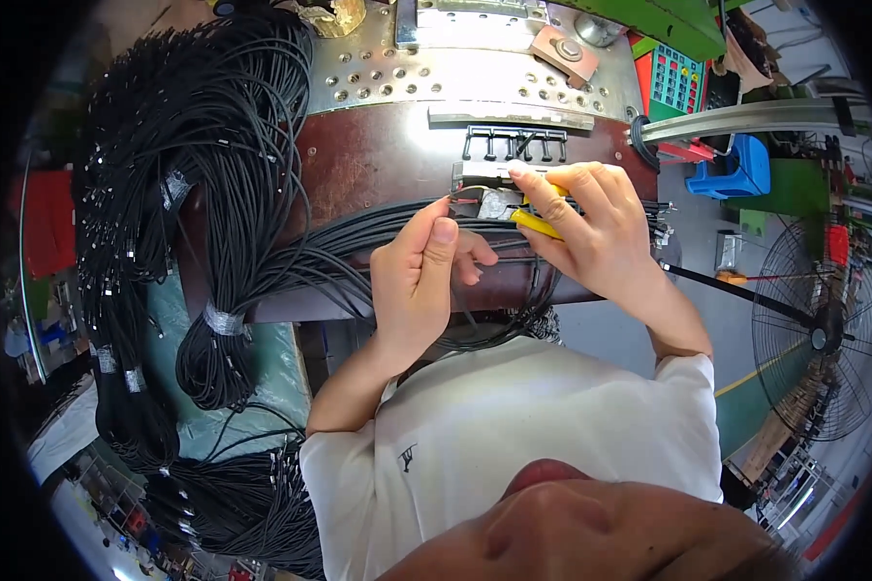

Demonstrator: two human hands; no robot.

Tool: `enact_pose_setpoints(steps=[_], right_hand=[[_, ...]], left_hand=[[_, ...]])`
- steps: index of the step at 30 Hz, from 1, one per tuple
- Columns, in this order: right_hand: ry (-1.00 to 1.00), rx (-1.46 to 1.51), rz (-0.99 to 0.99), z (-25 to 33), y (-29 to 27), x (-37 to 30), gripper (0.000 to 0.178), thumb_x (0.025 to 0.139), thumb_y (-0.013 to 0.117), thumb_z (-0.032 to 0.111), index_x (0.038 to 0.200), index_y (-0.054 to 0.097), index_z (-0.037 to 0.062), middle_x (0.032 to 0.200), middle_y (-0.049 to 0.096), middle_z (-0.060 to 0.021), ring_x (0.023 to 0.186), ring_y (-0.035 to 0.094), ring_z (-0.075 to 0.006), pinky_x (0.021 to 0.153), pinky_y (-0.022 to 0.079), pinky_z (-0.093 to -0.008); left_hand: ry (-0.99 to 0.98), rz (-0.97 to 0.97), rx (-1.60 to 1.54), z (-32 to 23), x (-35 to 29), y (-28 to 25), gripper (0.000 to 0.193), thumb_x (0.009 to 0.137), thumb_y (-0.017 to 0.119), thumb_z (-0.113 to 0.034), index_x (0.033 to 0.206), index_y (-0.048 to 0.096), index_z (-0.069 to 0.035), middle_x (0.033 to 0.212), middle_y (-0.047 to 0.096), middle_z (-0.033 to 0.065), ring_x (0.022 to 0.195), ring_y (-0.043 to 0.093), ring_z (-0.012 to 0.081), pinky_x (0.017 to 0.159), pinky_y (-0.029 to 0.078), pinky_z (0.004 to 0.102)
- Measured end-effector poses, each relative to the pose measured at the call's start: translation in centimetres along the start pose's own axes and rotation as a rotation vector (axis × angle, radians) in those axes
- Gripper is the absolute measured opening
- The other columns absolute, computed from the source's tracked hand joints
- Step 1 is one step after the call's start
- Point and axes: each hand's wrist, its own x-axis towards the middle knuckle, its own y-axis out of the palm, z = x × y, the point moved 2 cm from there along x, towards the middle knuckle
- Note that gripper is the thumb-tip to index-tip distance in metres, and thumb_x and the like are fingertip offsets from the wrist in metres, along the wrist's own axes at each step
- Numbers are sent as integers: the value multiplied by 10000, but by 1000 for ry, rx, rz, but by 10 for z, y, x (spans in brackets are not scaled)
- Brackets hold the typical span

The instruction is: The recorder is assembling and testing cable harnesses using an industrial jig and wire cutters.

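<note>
Seen from the wearer's head, two bare hands work above a reddish-brown tabletop point(368, 160). The right hand point(599, 228) is closed around yellow-handled pliers point(535, 224), whose head points left. The left hand point(415, 276) appears pinched on a thin reddish wire point(464, 200), just beside that head; its other fingers curl loosely. The hands are near each other but apart. Whether the tool's jaws have closed on the wire is too small to tell.

Black cables point(344, 237) run across the tabletop beneath the hands. Larger black bundles point(218, 165) hang at the left, one tied with a silvery band point(224, 321). Beyond the tool lies a black plastic rack point(515, 143), with a metal bar point(512, 118) behind it.

For good control here, it would probably help to hold the wire taut and straight, keep the left fingertips clear of the tool's edges, place the jaws square to the wire, and squeeze steadily without twisting, so neighbouring cables are not nicked.
</note>
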Motion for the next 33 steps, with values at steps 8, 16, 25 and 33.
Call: enact_pose_setpoints(steps=[8, 16, 25, 33], right_hand=[[507, 1386, 553, -17, 12, -13, 369, 900, 574, 228, 1180, 592, -13, 719, 568, 2, 633, 508, -87, 587, 421, -234], [659, 1967, 732, -20, 18, -15, 478, 919, 546, 347, 1190, 577, -45, 734, 566, -13, 630, 511, -84, 568, 422, -232], [365, 788, 100, -25, 0, -4, 425, 811, 641, 244, 1181, 578, 46, 842, 591, -78, 750, 573, -191, 663, 455, -304], [211, 111, -378, -51, -7, -33, 622, 775, 678, 350, 1258, 493, 4, 997, 603, -112, 876, 547, -264, 782, 407, -392]], left_hand=[[117, 124, 84, -9, 5, -10, 321, 1006, 391, -231, 1035, 559, 42, 661, 626, 64, 547, 527, 74, 524, 428, 199], [-40, 226, -245, 2, 13, -11, 315, 1000, 409, -244, 1004, 568, 28, 619, 578, 67, 519, 503, 85, 470, 378, 207], [-117, 204, -485, 13, 17, -10, 347, 989, 425, -280, 1035, 558, 37, 555, 497, 45, 465, 442, 89, 441, 349, 202], [-133, 190, -520, 20, 18, -8, 398, 981, 448, -303, 1157, 513, 48, 594, 536, 63, 488, 460, 85, 491, 432, 209]])
